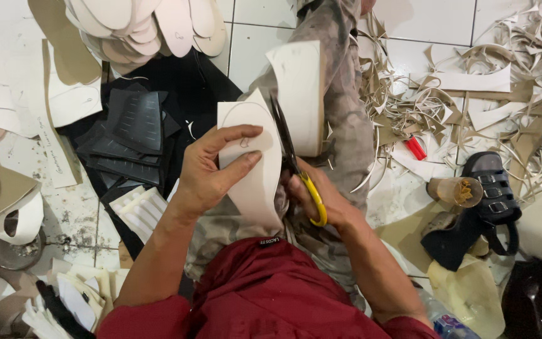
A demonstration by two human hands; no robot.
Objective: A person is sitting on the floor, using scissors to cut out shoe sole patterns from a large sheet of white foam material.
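white sheet material [255, 182] sits in our left hand [211, 169], thumb and fingers pinching it over our lap, a curved sole outline drawn on it. our right hand [321, 198] grips yellow-handled scissors [296, 166], blades parted and biting the sheet's right edge. pale offcut strips [472, 94] litter the tiled floor to the right, near a black sandal [484, 201] and what looks like a red lighter [416, 148]

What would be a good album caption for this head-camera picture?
Seated on a tiled floor, a left hand holds a white sheet while the right hand cuts it with yellow-handled scissors.
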